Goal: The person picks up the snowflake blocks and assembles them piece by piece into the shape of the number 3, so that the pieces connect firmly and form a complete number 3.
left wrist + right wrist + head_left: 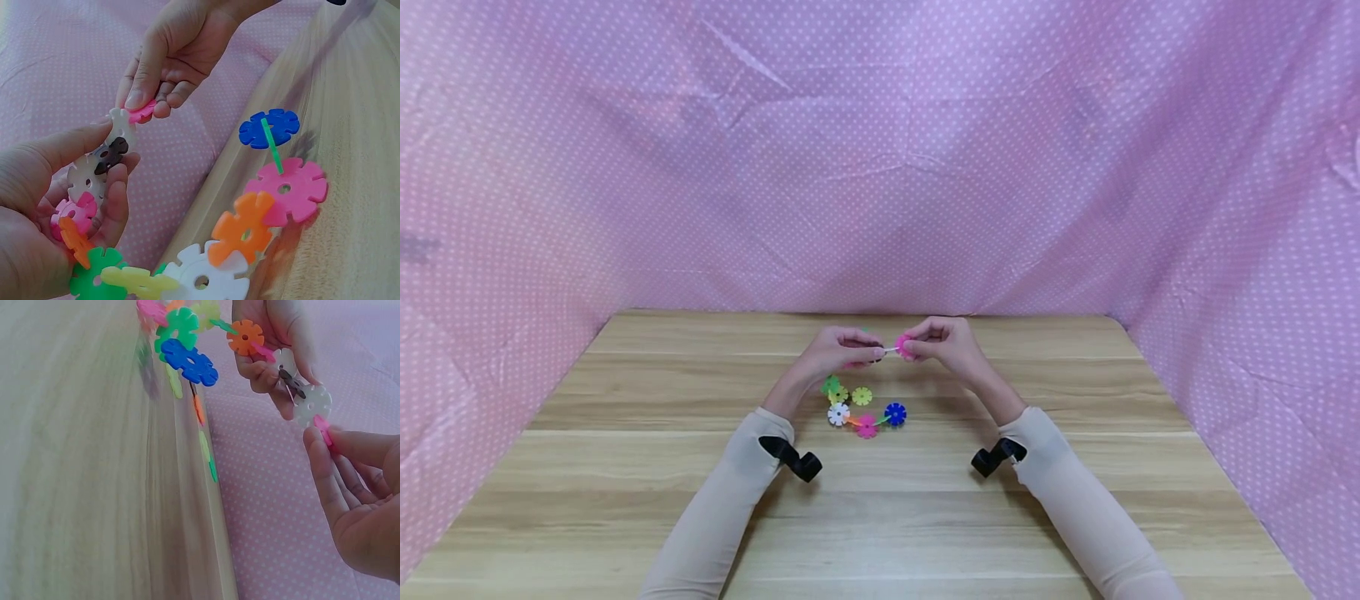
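My left hand (838,352) pinches a white snowflake disc (317,400) near the end of a chain of slotted plastic discs. Between thumb and fingertips my right hand (953,346) holds a pink snowflake disc (145,111), whose edge meets that white one. A dark disc (111,156) and further linked discs run back past the left fingers. From there the chain curves through a green disc (94,275), a yellow one (134,279), a white one (199,272) and an orange one (234,237). At its far end are a larger pink disc (300,181) and a blue disc (269,128).
The chain's lower part lies over the wooden table (895,533), between the forearms. Past the table's back edge hangs a pink dotted cloth (880,208), which also covers both sides. Black wrist mounts (801,464) stick out from the sleeves.
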The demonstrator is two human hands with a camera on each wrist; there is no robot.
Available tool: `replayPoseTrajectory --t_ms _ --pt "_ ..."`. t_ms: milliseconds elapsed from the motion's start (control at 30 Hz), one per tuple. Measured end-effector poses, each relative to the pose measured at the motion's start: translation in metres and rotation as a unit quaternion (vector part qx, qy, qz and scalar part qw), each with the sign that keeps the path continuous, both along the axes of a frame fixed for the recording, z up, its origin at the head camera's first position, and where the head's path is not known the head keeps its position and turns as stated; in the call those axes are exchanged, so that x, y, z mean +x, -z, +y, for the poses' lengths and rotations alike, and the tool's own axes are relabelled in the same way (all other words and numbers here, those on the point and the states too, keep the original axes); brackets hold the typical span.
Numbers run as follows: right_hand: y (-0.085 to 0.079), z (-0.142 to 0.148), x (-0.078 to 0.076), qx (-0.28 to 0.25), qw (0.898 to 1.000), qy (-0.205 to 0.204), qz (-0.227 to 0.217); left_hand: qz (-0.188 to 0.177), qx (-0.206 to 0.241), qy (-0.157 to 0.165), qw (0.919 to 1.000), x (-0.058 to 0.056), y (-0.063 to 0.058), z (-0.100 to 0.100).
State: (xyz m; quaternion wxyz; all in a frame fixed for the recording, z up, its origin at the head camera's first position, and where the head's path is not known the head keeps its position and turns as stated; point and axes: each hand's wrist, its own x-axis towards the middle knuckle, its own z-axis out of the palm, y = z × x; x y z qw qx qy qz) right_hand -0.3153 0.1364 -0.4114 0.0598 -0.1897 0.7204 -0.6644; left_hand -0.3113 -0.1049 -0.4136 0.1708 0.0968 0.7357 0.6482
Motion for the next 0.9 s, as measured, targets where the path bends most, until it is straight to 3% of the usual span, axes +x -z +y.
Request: replayPoseTrajectory --t_ms 567,900 --pt "-0.0017 -0.0007 0.0023 0.003 1.0 0.012 0.027 0.029 -0.017 -0.015 0.9993 0.0042 -0.0034 0.0041" --pt "-0.0018 -0.0064 0.0068 -0.02 0.999 0.034 0.034 0.02 -0.003 -0.037 0.9991 0.0066 -0.004 0.0063"
